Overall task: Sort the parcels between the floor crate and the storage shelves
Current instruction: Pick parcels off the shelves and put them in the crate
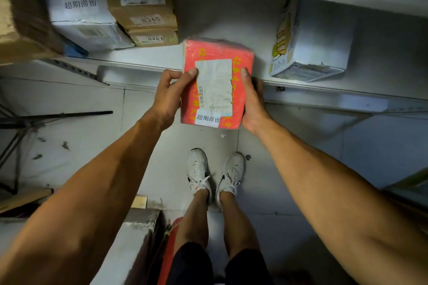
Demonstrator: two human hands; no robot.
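Note:
A red parcel [240,62] with yellow characters and a white shipping label is held in front of the shelf edge. My left hand [168,97] grips its left side, thumb on top near the label. My right hand [252,102] grips its right side, thumb on the top face. The parcel's far end reaches over the grey metal shelf [231,23]. The floor crate is not clearly in view.
On the shelf stand a white box [81,14] at the left, two stacked brown cartons [143,18] numbered 0346 and 0461, and a white-and-yellow box [312,39] at the right. A brown carton [20,18] juts out far left. Below are my feet [215,173] on tiled floor.

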